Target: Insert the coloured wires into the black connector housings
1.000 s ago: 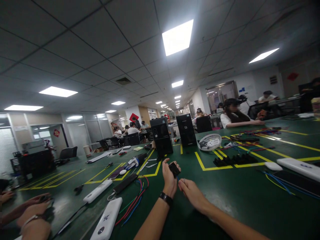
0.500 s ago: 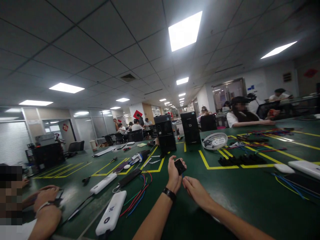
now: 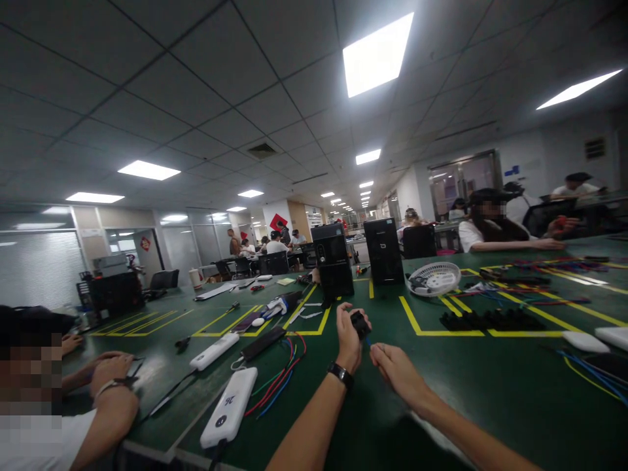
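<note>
My left hand (image 3: 350, 340), with a dark watch at the wrist, is raised above the green table (image 3: 490, 386) and grips a small black block (image 3: 360, 323) between thumb and fingers. My right hand (image 3: 398, 373) sits just to its right and lower, fingers curled in a pinch; what it holds is too small to make out. Both forearms reach in from the bottom edge.
A bundle of coloured wires (image 3: 277, 379) and white power banks (image 3: 229, 406) lie to the left. Two black computer towers (image 3: 335, 259) stand behind, with a white fan guard (image 3: 434, 278) and black connectors (image 3: 490, 320) to the right. A co-worker's arms (image 3: 105, 386) rest at the left.
The view has swung to the left, bringing the co-worker at the left further into view. My left hand has turned the black block slightly; my right hand stays close beside it.
</note>
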`<state>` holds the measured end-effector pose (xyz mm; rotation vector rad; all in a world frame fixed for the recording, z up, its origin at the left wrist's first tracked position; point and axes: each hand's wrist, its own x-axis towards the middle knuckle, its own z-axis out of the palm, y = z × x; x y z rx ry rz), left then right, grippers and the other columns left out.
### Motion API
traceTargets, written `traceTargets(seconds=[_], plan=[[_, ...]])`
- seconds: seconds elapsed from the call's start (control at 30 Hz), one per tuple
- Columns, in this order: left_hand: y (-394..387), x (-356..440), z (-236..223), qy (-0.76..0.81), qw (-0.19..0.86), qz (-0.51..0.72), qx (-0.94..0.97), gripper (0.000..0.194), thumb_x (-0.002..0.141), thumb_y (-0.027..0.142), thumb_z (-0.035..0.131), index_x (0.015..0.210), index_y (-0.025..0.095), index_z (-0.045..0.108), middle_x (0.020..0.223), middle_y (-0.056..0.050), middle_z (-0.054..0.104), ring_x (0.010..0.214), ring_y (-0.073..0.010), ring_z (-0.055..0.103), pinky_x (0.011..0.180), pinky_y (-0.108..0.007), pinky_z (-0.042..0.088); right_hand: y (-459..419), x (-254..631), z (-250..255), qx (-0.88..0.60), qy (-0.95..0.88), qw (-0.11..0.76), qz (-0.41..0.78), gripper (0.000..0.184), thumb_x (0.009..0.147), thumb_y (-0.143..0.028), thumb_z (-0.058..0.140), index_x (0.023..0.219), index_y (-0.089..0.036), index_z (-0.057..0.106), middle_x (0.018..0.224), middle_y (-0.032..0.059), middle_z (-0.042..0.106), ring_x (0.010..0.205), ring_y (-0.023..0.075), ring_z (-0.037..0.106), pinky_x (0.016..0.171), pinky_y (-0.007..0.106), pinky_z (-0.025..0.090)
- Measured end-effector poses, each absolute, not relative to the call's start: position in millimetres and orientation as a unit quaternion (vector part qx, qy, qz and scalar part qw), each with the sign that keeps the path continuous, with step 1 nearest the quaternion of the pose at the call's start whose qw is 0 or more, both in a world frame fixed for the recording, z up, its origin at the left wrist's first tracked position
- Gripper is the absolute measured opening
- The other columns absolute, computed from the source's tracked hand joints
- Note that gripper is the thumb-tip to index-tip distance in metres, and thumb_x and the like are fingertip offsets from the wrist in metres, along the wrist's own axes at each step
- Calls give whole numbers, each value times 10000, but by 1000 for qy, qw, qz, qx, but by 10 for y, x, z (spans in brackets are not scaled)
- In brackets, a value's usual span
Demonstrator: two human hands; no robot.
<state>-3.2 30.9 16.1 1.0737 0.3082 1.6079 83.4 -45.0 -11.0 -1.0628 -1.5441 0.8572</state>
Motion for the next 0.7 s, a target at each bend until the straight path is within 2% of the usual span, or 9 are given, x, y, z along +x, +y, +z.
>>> traceTargets(seconds=[0.1, 0.23, 0.37, 0.53, 0.7], plan=[[323, -52, 144, 129, 583, 680, 425, 223, 824, 359, 485, 974, 227, 384, 723, 9, 558, 597, -113, 563, 568, -254, 458, -433, 875, -99, -451, -633, 520, 354, 346, 877, -433, 389, 636, -193, 453, 449, -58, 335, 407, 91, 311, 412, 236, 231], [351, -45, 100, 174, 491, 715, 466, 159, 850, 344, 449, 939, 221, 403, 704, 18, 550, 523, -95, 527, 499, -217, 431, -425, 746, -154, -456, -626, 513, 371, 317, 871, -392, 364, 637, -192, 441, 430, -72, 342, 390, 81, 314, 414, 210, 239], [332, -89, 106, 189, 420, 730, 505, 131, 878, 340, 407, 928, 220, 424, 726, 16, 547, 531, -87, 522, 497, -202, 432, -397, 778, -152, -447, -621, 510, 392, 326, 862, -427, 381, 656, -186, 453, 421, -91, 322, 371, 68, 289, 412, 197, 234], [273, -91, 169, 182, 395, 745, 506, 142, 890, 357, 401, 935, 226, 432, 761, 7, 538, 585, -92, 529, 526, -196, 439, -429, 893, -65, -423, -595, 516, 448, 329, 851, -477, 397, 697, -191, 452, 404, -121, 255, 335, 55, 212, 381, 188, 198], [228, -77, 185, 184, 401, 746, 500, 172, 888, 385, 408, 939, 223, 435, 767, -1, 542, 575, -93, 518, 517, -193, 431, -496, 812, -39, -406, -616, 482, 472, 319, 855, -499, 383, 830, -193, 471, 450, -117, 299, 344, 55, 233, 365, 175, 192]])
